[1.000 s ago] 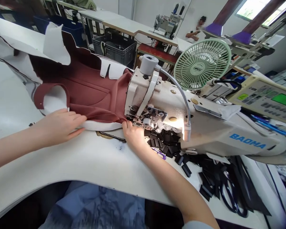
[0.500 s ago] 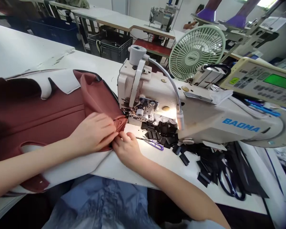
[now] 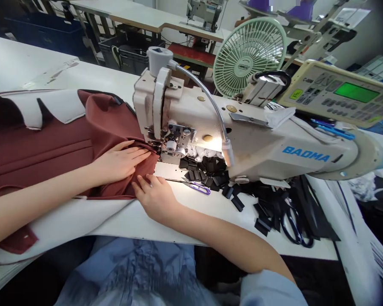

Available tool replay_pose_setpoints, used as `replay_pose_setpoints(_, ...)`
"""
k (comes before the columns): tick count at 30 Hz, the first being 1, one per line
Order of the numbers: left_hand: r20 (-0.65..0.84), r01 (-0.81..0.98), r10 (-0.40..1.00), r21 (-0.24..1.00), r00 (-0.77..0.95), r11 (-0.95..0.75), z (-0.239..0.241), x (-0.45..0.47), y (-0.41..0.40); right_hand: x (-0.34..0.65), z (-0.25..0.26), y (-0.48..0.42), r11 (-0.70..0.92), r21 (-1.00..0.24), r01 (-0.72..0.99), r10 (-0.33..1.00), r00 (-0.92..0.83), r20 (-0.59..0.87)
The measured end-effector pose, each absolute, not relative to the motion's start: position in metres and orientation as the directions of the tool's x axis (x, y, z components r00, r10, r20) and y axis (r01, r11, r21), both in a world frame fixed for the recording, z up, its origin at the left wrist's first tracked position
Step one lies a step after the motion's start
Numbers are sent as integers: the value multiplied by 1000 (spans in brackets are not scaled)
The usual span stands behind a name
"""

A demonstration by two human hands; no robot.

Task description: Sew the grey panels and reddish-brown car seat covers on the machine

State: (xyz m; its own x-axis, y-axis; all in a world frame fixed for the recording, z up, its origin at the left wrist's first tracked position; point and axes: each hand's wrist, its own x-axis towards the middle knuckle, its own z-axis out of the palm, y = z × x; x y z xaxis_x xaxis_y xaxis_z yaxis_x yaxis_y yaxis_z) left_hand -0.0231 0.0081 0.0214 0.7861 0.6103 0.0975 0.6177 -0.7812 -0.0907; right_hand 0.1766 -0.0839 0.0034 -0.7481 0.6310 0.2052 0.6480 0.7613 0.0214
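Observation:
Maroon sheet material (image 3: 115, 114) with a pale backing lies bunched at the front of a sewing machine (image 3: 178, 104), its right corner under the needle area. My left hand (image 3: 123, 163) rests flat on it, fingers stretched towards the needle. Lower and to the right, my right hand (image 3: 156, 195) touches the near right edge of the material with fingertips spread; its thumb is not clearly visible. Right of this hand lie purple-handled thread snips (image 3: 199, 188) on the white table. The stitching point itself is hidden behind the presser parts.
Several small black pieces (image 3: 215, 170) are heaped beside the machine. Scissors with dark handles (image 3: 293, 225) lie at the right among black strips (image 3: 315, 208). Behind stand a green fan (image 3: 249, 59) and a control panel (image 3: 341, 91). A lamp (image 3: 228, 153) on a bendable neck lights the bed.
Both hands have come apart: the left has flattened out on the maroon material and the right has loosened from the pinched fold. The bunched corner is smoother. The view has shifted right.

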Motion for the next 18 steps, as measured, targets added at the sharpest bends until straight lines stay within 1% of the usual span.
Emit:
replay_pose_setpoints(3,179,602,581,-102,794,-792,10,-24,6,178,4,-88,779,49,625,608,-772,185)
replay_pose_setpoints(6,239,545,508,-129,828,-828,2,-14,-2,186,1,-92,782,36,622,610,-776,162)
replay_pose_setpoints(8,267,514,467,-139,843,-847,1,-8,-6,193,1,-97,773,-2,634,625,-762,168)
replay_pose_setpoints(11,306,514,462,-113,832,-851,3,-3,-6,216,15,-110,720,-102,687,692,-698,183)
replay_pose_setpoints(13,330,513,466,-70,821,-855,6,-2,-3,245,31,-123,613,-154,775,789,-590,173)
replay_pose_setpoints(14,343,515,470,-50,814,-856,7,-2,-3,263,38,-130,519,-151,841,852,-495,173)
replay_pose_setpoints(15,349,517,475,-35,808,-855,8,-1,-2,284,45,-138,397,-123,910,913,-377,155)
replay_pose_setpoints(16,351,521,481,-23,803,-853,9,-1,-2,305,49,-145,257,-67,964,957,-244,155)
replay_pose_setpoints(18,333,534,500,-13,799,-845,9,0,-2,345,53,-158,28,72,997,990,-37,133)
